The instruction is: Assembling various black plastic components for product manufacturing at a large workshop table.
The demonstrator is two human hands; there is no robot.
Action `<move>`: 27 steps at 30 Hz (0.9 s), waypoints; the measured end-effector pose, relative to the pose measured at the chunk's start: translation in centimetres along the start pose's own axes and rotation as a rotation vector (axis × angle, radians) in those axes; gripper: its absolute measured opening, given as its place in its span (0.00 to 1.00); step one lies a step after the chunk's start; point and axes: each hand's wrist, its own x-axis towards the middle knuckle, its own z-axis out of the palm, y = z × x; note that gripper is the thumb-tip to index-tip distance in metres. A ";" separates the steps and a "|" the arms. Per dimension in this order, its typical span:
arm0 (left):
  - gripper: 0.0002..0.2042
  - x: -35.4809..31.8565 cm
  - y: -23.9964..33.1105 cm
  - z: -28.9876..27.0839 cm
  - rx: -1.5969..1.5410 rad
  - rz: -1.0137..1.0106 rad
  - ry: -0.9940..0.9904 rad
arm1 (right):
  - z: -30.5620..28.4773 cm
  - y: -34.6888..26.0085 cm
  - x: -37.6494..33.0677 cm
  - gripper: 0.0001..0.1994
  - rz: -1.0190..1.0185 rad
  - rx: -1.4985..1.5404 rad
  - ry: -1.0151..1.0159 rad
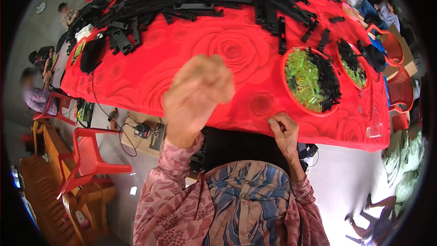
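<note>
My left hand (198, 95) is raised above the near part of the red tablecloth (177, 36), blurred, its fingers curled into a fist. Whatever it may hold is hidden. At the table's front edge rests my right hand (285, 132), thumb and fingers drawn together; I cannot make out anything between them. Just beyond it stands a round red basin (288, 86) with small clear yellow-green pieces (302, 77) on its left side and small black pieces (327, 79) on its right. Long black slotted plastic parts (195, 7) lie heaped across the far side.
Farther right sits a second basin (354, 66) of similar pieces, and a clear cup (374, 130) is near the right corner. A black cable (93, 86) hangs over the left edge. Red plastic chairs (93, 155) and a wooden bench (50, 187) flank the table. Other people sit farther off.
</note>
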 end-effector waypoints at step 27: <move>0.24 11.2 -6.7 -16.6 1.676 -0.269 -0.103 | -0.1 -0.8 0.2 0.05 0.062 0.015 -0.020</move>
